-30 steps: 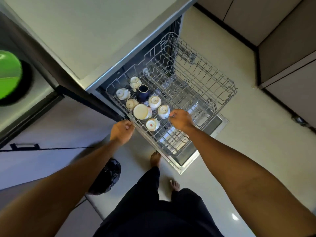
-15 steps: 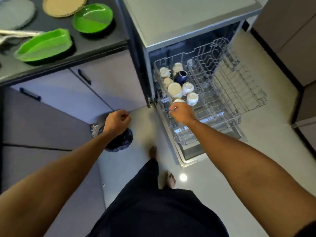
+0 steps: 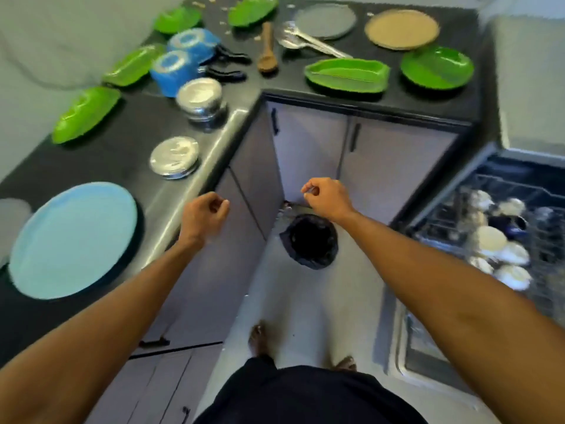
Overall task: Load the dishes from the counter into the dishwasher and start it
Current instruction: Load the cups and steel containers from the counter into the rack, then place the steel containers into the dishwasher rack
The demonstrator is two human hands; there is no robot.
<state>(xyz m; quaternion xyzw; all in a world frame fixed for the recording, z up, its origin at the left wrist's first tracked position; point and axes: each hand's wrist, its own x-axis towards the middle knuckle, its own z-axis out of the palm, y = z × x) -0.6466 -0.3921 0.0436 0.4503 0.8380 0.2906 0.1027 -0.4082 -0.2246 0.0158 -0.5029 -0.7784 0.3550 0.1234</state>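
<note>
The black L-shaped counter (image 3: 128, 148) carries a light blue plate (image 3: 72, 240), two steel bowls (image 3: 174, 160), two blue pots (image 3: 172, 71), several green leaf-shaped trays (image 3: 347, 75), a round green plate (image 3: 437, 67), a grey plate (image 3: 324, 21), a tan plate (image 3: 402, 29), a wooden spoon (image 3: 267, 61) and metal spoons (image 3: 305, 41). At the right edge the dishwasher's pulled-out rack (image 3: 501, 191) holds several white cups (image 3: 489, 240) and a dark blue cup (image 3: 507, 224). My left hand (image 3: 203, 215) hangs by the counter's front edge, loosely curled and holding nothing. My right hand (image 3: 328, 197) hovers in front of the corner cabinets, also loosely curled and holding nothing.
A small bin lined with a black bag (image 3: 312, 240) stands on the pale floor in the cabinet corner. The open dishwasher door (image 3: 428, 356) lies low at the right. My bare feet (image 3: 258, 338) stand between the counter and the door.
The view has swung left from the dishwasher rack to the counter. My right hand has left the cups in the rack, and both hands now hang in front of the corner cabinets.
</note>
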